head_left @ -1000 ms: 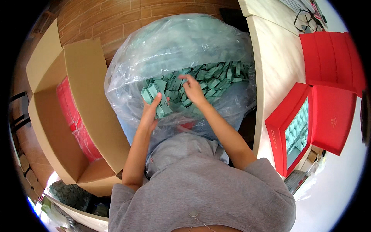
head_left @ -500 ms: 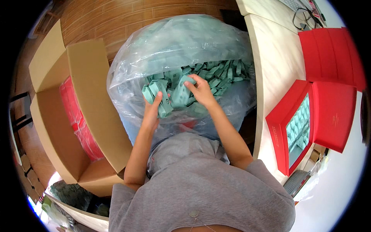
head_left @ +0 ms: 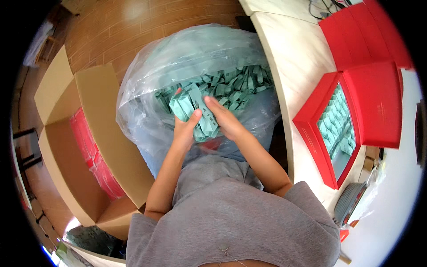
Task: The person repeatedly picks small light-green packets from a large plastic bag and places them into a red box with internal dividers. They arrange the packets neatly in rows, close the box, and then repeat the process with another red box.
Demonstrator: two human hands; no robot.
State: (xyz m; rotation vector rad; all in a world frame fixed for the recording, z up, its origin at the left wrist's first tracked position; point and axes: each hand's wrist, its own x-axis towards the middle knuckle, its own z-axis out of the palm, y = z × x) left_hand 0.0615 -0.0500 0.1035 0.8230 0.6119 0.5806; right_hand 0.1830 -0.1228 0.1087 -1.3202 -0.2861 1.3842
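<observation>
Over the mouth of a big clear plastic bag [head_left: 153,66], my left hand [head_left: 187,129] is closed round a stack of pale green paper packets [head_left: 182,108], its thumb across their front. My right hand [head_left: 224,118] presses the stack from the right, fingers along the outermost packet; its fingertips are partly hidden behind the packets. Dark printing shows on the packet faces. Below and beyond both hands, many loose green packets [head_left: 247,82] fill the bag. On the table to the right, an open red box [head_left: 321,162] holds rows of similar packets [head_left: 336,109].
A pale marbled table [head_left: 284,58] runs along the right side, with folded red card [head_left: 362,38] at its far end and a grey basket [head_left: 349,202] near the red box. An open cardboard carton [head_left: 104,115] at left contains red plastic-wrapped goods [head_left: 91,147].
My right hand has brought its packet against the stack in my left hand. Both hands are now close together. The whole view has shifted, moving the table and red box leftward.
</observation>
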